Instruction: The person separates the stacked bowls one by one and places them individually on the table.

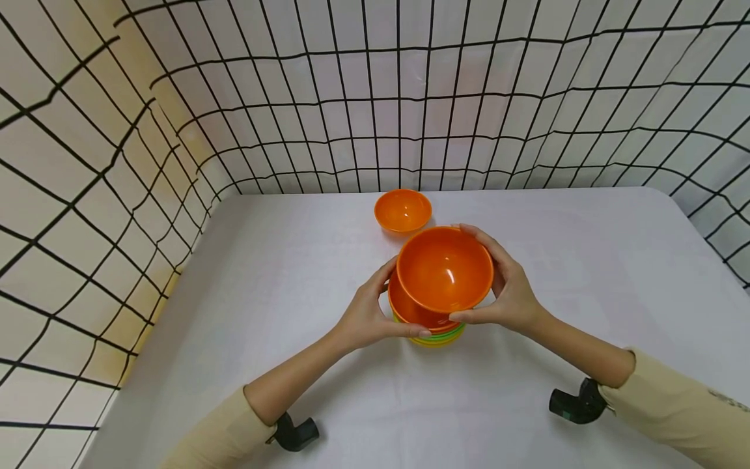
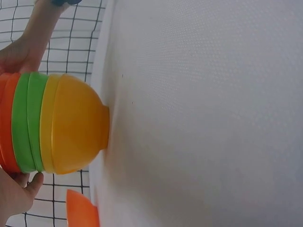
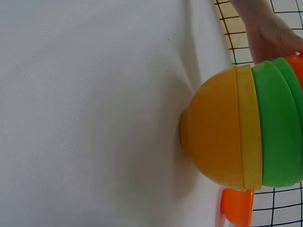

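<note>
A stack of bowls stands on the white table, a yellow bowl (image 2: 75, 123) at the bottom, a green bowl (image 2: 29, 123) in it and an orange bowl (image 1: 410, 306) above that. My left hand (image 1: 372, 312) grips this stack from the left, thumb along the near side and fingers around the far left side. Another orange bowl (image 1: 445, 270) is in my right hand (image 1: 512, 293), thumb at its near edge and fingers at its far right rim. It sits over the stack, shifted toward the far right, its inside showing and bare.
Just beyond the stack a smaller orange bowl (image 1: 403, 212) rests upright on the white-covered table (image 1: 281, 260). Black wire grid (image 1: 381, 98) rises along the back, left and right sides. Small black devices (image 1: 295, 433) are strapped near both sleeves.
</note>
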Demonstrator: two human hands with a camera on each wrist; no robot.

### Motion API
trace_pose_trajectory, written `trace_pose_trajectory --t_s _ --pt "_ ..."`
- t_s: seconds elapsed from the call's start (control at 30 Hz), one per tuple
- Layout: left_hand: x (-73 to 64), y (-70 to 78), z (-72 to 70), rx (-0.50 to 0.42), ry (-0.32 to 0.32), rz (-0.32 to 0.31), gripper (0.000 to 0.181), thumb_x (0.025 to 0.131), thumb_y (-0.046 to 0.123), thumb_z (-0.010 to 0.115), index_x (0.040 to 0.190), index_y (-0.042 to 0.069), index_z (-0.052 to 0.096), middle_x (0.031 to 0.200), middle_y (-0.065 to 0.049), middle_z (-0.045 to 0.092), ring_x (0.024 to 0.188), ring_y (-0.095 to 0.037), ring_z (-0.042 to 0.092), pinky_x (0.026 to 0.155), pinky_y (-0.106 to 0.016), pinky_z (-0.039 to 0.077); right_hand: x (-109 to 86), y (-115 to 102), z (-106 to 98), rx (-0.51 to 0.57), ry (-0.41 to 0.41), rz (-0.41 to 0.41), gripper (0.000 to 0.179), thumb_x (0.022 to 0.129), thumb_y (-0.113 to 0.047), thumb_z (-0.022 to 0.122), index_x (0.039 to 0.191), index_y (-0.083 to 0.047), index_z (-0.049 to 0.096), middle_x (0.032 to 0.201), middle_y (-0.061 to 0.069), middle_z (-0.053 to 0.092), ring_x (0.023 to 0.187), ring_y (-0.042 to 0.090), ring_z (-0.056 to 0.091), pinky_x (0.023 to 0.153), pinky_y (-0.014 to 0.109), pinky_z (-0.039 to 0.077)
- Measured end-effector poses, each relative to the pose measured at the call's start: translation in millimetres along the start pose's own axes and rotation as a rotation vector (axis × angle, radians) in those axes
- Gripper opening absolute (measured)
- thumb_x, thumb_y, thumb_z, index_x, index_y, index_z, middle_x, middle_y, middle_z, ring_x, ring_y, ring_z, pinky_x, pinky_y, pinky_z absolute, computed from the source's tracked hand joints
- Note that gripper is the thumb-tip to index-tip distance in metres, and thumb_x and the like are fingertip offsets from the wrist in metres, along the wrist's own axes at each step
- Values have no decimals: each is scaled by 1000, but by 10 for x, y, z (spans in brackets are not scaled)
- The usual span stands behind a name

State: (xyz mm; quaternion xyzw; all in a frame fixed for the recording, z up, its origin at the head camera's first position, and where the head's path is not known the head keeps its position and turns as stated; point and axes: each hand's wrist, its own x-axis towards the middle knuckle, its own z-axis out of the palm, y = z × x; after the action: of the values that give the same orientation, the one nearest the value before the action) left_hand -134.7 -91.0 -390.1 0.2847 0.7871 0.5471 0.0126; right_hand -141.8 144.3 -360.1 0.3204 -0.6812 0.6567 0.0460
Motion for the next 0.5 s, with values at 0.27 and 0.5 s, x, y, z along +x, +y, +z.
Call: trace_pose_trajectory --t_s 0.27,0.5 --pt "7 8 -10 -8 -12 -40 103 61 21 87 144 25 28 141 11 40 127 -9 39 101 -39 41 43 -81 -39 -10 37 -39 102 53 11 83 140 4 30 140 15 38 123 21 42 93 25 46" --pt "10 30 -20 5 -16 -83 104 59 23 88 145 22 28 140 10 41 126 -9 40 101 -37 41 108 -153 -151 30 95 -74 101 53 17 80 140 3 31 140 14 39 122 23 42 91 24 47"
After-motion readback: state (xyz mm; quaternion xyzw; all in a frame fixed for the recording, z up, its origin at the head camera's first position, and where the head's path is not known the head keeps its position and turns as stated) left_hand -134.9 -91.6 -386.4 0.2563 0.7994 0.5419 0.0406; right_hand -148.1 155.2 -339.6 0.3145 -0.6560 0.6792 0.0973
